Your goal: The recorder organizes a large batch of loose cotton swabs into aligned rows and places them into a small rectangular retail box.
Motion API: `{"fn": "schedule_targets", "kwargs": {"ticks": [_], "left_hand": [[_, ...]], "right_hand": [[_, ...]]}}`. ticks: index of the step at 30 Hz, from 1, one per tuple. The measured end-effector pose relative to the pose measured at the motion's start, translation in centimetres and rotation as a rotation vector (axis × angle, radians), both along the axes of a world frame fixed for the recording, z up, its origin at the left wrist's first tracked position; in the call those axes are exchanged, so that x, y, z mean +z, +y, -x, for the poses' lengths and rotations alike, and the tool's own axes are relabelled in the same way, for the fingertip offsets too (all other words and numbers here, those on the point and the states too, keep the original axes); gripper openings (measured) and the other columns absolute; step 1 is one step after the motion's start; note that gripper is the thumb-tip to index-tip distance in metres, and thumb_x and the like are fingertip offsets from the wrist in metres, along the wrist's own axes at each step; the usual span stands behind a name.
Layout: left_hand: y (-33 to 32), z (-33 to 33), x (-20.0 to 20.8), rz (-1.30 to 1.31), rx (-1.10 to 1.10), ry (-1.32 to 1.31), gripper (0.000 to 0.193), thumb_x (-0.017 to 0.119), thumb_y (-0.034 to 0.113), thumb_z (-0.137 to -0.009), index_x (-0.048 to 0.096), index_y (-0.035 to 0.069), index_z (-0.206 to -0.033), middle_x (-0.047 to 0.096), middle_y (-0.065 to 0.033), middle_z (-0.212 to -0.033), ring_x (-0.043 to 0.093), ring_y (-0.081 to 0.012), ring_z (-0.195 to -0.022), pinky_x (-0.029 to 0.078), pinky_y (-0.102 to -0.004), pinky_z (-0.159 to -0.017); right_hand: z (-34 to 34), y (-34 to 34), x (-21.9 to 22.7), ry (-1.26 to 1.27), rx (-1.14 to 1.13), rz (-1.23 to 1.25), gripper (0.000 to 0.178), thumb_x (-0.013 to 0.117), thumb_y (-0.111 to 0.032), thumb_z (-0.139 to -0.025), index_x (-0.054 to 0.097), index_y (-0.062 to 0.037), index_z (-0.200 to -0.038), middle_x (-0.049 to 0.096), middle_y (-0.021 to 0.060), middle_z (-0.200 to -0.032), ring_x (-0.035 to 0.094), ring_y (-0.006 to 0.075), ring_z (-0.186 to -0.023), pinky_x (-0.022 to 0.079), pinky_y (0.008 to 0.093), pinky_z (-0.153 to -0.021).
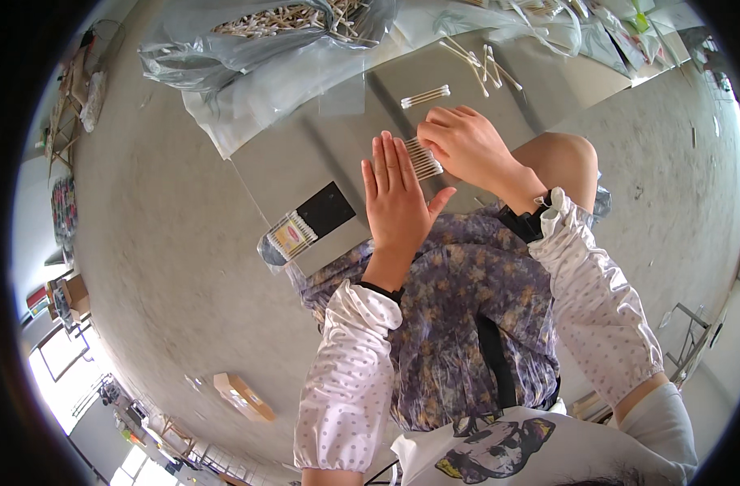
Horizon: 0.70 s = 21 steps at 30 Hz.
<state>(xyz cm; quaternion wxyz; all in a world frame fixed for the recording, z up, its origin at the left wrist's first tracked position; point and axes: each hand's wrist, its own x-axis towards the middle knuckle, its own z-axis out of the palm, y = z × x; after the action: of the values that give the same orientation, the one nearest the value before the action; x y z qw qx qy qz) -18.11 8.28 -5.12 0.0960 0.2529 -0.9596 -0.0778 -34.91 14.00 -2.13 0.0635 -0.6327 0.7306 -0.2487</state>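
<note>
Left hand (396, 190): lay flat with its back up, fingers stretched out close together and thumb spread away; the palm was hidden.
Right hand (467, 150): was curled in, knuckles up, just right of the left fingers; its fingertips were partly hidden, so I could not tell whether they pinched a swab.
Swab row (427, 162): lay side by side between the two hands; its far end was covered by the right hand, and whether its left tips ran under the left fingers was unclear.
Small swab group (425, 97): lay on the bench (277, 166) just beyond the right hand.
Loose swabs (485, 71): crossed one another farther beyond the right hand, too tangled to count.
Clear bag (184, 61): sat well ahead of the left hand, full of swabs and cut off by the upper edge.
Labelled pack (292, 235): lay left of the left wrist, its clear lower end hard to make out.
Black rectangle (328, 207): lay between that pack and the left hand.
</note>
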Motion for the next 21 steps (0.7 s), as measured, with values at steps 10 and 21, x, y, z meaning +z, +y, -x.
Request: {"fn": "schedule_targets", "kwargs": {"ticks": [10,21], "left_hand": [[-0.1,-0.1,-0.2,-0.034,0.011,0.019,0.102,0.044,0.072,-0.089,0.027,-0.010,-0.148,0.028,-0.0274,-0.155,0.024,-0.0387,-0.147,0.021,-0.0504,-0.119],[-0.1,-0.2,-0.4,-0.024,0.003,0.111,0.103,0.057,0.064,-0.088,0.021,-0.009,-0.151,0.029,-0.0252,-0.156,0.028,-0.0365,-0.146,0.023,-0.0492,-0.119]], "right_hand": [[0.6,-2.0,0.9,0.302,0.267,-0.152,0.006,0.067,-0.010,-0.078,0.064,-0.0087,-0.083,0.062,0.0032,-0.089,0.064,0.0206,-0.089,0.049,0.0335,-0.082],[5.8,6.7,6.2,-0.046,-0.251,-0.365,0.010,0.061,-0.010,-0.078,0.064,-0.0080,-0.087,0.063,0.0119,-0.079,0.065,0.0286,-0.076,0.050,0.0393,-0.067]]}}
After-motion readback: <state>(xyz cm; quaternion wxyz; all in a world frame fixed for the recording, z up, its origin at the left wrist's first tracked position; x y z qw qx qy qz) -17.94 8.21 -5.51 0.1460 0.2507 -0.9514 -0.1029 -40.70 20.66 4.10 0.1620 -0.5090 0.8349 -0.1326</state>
